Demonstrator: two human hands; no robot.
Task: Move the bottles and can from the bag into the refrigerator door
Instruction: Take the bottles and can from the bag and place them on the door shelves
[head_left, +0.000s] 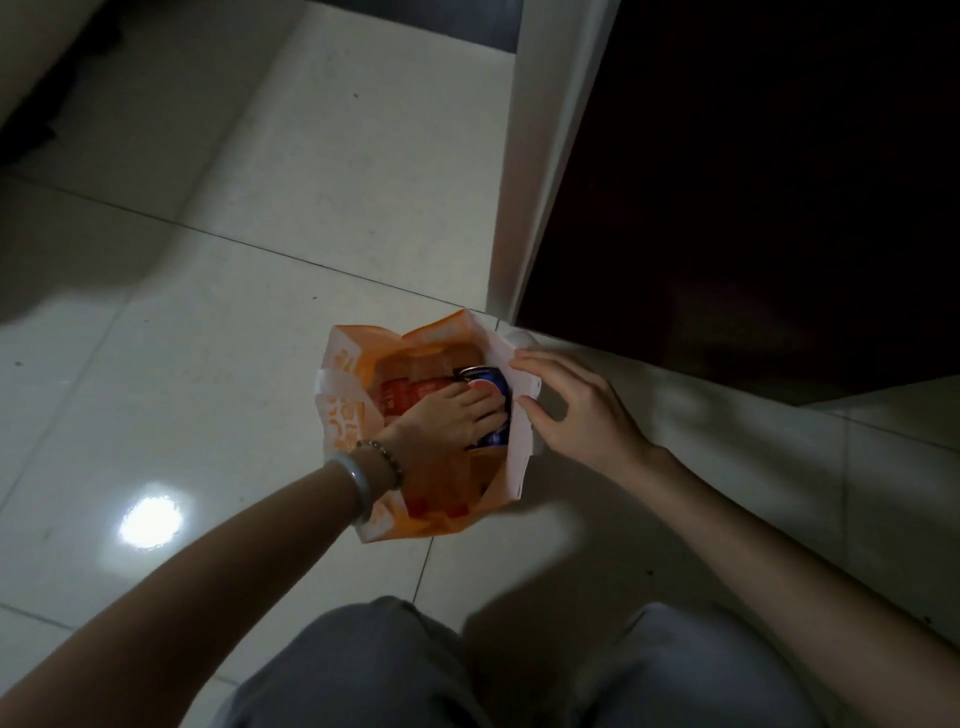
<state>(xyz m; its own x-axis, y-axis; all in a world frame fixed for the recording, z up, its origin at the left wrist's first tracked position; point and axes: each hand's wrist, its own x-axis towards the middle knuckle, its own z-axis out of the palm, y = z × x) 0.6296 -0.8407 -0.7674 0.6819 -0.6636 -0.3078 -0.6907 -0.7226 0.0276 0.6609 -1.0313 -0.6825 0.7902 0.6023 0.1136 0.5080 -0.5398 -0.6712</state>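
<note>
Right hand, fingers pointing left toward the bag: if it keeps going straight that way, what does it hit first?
The right hand would first meet the bag at its white right wall, which the fingertips look already on or almost on. Just beyond, inside, lies the blue can.

No text can be read with certainty. The blue can (492, 397) bears a round red, white and blue emblem, partly covered by fingers. The bag (347, 410) carries white block marks on orange, and a bottle (397, 397) a red label, all illegible.
</note>
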